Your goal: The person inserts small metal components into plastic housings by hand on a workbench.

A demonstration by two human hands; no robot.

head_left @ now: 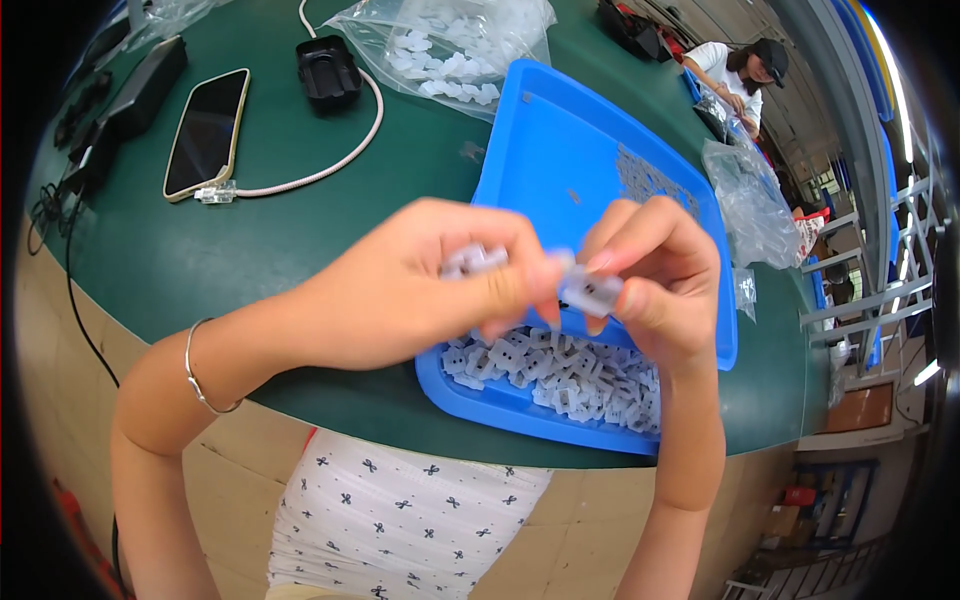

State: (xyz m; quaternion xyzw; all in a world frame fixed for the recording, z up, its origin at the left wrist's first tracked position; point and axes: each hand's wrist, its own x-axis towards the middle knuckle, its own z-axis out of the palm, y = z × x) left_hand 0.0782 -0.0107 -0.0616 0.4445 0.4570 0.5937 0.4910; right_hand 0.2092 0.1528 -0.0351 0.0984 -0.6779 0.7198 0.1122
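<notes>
Cloudy white plastic makes up the small blocky piece with dark holes (592, 290), held up over the near blue plastic tray with a rounded rim (520, 428). The right hand (668, 275) pinches it between thumb and finger. The left hand (430, 290) curls around a few loose white plastic bits (472, 260); its fingertips touch the piece's left end or stop just beside it — blur hides which. The piece looks light, stiff and a bit slippery, so its flat sides seem best for a soft pinch; thin edges might chip. A heap of white plastic pieces (570, 375) lies in the near tray, its right end hidden by the right forearm. In the far blue plastic tray (540, 130), the flat grey bits (650, 178) are too tiny to make out well.
</notes>
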